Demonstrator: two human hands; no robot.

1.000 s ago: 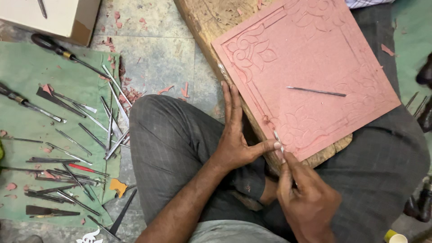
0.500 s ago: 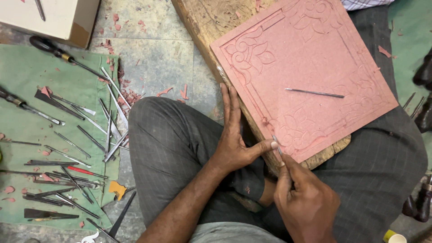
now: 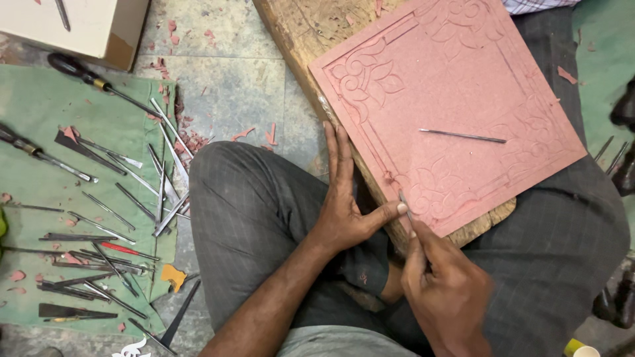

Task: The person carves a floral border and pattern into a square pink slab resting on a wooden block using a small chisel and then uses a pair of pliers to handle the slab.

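Observation:
A square pink slab (image 3: 463, 86) with carved flower and border patterns rests on a thick wooden board (image 3: 297, 39) across my lap. My left hand (image 3: 344, 205) lies flat against the slab's near-left edge, fingers stretched along it, thumb touching the slab's near edge. My right hand (image 3: 446, 291) grips a thin metal carving tool (image 3: 405, 205), whose tip meets the slab's near edge beside the left thumb. A second thin metal tool (image 3: 463, 136) lies loose on the slab.
A green cloth (image 3: 40, 185) on the left holds several metal chisels and gravers (image 3: 112, 218). Pink chips litter the stone floor (image 3: 218, 86). A cardboard box (image 3: 79, 26) stands at the top left. Dark objects sit at the right edge.
Both hands stay at the slab's near edge; the right hand and its tool have shifted only slightly. The view has drifted a little.

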